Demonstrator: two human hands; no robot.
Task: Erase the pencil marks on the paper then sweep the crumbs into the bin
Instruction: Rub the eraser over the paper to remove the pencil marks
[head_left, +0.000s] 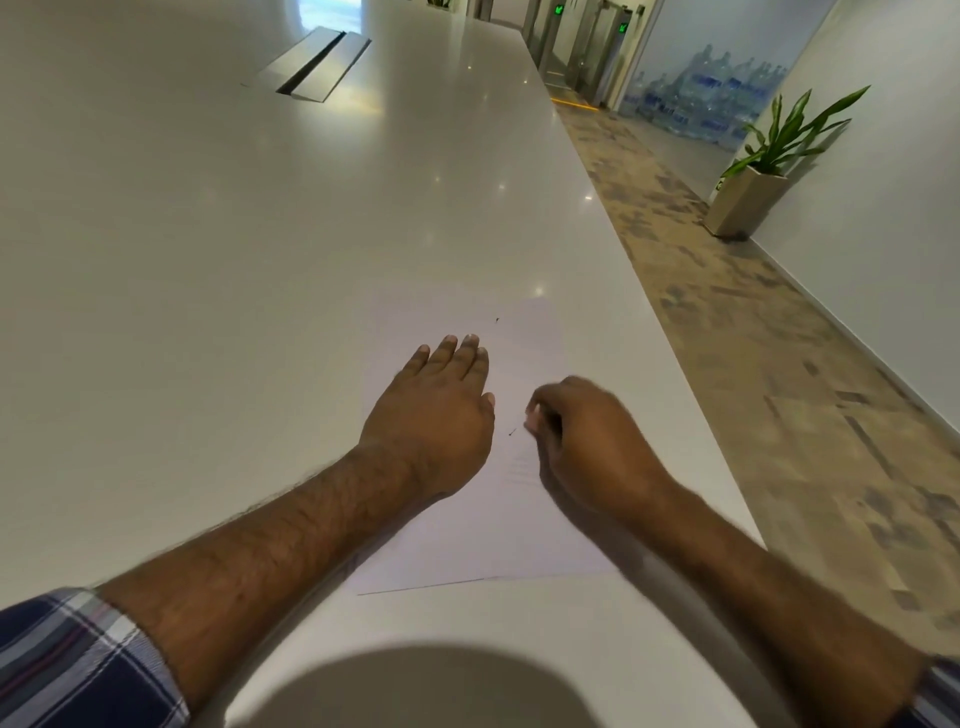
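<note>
A white sheet of paper (467, 540) lies on the white table (260, 234), near its right edge. My left hand (436, 410) lies flat on the sheet's left part, fingers together and pointing away. My right hand (587, 441) rests on the right part with its fingers curled tight around something small and pale at the fingertips; I cannot make out what it is. Beside those fingertips is a short dark crumb or mark (512, 431). A second tiny dark speck (497, 319) sits near the sheet's far edge. Faint pencil lines (519, 467) show below my right thumb. No bin is in view.
The table's right edge (639, 291) runs diagonally beside a patterned carpet floor. A recessed metal cable hatch (317, 65) sits far back on the table. A potted plant (753, 192) stands by the right wall. Stacked water bottles and glass gates lie beyond.
</note>
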